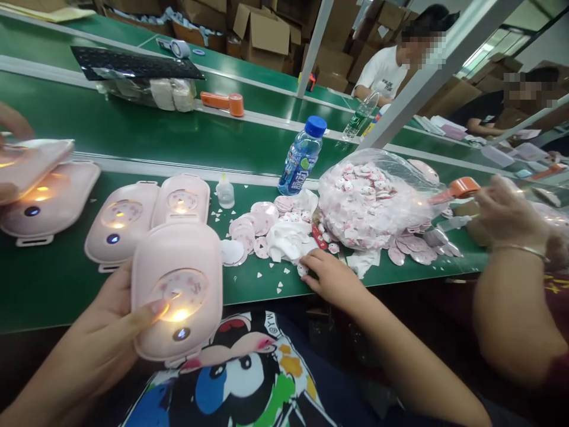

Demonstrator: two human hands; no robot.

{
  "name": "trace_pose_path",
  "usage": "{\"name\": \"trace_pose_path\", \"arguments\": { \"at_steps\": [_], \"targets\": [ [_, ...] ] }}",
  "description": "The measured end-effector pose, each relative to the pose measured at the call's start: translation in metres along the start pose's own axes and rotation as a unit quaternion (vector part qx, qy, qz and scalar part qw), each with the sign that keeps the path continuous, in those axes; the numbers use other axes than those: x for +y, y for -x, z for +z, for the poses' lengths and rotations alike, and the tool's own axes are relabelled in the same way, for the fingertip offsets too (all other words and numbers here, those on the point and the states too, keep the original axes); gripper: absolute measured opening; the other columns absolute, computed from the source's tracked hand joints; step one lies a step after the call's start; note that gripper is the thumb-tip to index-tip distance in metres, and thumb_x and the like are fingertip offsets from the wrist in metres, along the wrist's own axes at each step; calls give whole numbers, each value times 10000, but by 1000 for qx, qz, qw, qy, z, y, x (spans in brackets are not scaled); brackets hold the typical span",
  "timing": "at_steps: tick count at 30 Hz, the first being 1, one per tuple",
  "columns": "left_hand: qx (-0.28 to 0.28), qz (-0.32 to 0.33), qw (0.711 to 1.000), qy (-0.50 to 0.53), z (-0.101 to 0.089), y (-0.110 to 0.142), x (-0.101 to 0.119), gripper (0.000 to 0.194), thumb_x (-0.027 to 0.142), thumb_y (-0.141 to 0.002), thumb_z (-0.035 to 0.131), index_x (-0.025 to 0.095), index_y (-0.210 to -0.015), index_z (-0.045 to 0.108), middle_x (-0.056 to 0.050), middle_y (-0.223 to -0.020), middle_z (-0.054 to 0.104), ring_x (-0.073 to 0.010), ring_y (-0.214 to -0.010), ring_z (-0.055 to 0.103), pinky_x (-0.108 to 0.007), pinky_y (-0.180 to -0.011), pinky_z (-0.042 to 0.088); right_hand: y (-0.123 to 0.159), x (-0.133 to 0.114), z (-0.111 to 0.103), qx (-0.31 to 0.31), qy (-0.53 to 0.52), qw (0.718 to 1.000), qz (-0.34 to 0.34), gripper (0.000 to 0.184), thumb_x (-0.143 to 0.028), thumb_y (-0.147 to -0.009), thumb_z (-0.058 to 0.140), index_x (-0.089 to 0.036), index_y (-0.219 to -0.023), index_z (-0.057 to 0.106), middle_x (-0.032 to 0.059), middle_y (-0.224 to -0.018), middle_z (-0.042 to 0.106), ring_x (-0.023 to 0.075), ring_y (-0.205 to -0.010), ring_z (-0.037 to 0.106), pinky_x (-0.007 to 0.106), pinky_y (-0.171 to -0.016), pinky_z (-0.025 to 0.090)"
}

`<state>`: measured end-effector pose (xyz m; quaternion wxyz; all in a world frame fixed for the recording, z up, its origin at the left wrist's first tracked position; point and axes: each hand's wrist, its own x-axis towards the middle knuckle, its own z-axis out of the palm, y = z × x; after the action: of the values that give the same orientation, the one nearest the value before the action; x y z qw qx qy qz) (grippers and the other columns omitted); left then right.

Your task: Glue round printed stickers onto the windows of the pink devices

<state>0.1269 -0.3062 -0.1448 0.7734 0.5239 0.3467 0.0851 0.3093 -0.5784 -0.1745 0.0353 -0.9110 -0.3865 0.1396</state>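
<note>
The pink plastic case (178,284), lit up, sits gripped in our left hand (95,344), thumb across its face, over the front edge of the green tabletop (66,296). Our hands are well apart: our right hand (331,276) rests on the tabletop, touching a small round sticker (303,270) beside a heap of pink printed discs (258,228). Two matching cases (120,222) lie just behind.

Devices (120,222) left; stickers (262,222) right

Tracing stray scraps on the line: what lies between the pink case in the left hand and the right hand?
Head view: round pink printed discs, crumpled white paper and small white triangular scraps lie on the green belt there.
</note>
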Motion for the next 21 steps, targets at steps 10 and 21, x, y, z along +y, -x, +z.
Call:
{"name": "trace_pose_path", "arguments": {
  "at_steps": [10,21],
  "targets": [
    [37,-12,999,16,-11,6,-1,789,268,-628,835,374,-1347,528,-41,-1316,646,-395,-1201,568,-337,-725,639,2,20,-1,-10,8,1000,23,343,-195,-885,533,-183,-1215,625,104,-1014,680,236,-950,641,357,-854,487],
    [2,-5,1000,15,0,1,4,762,200,-630,836,336,-1328,561,-54,-1300,660,-381,-1137,619,-347,-743,646,8,35,-12,-44,3,999,2,337,-198,-841,628,-176,-1176,650,84,-1079,662,206,-1001,632,320,-931,488]
  ]
}}
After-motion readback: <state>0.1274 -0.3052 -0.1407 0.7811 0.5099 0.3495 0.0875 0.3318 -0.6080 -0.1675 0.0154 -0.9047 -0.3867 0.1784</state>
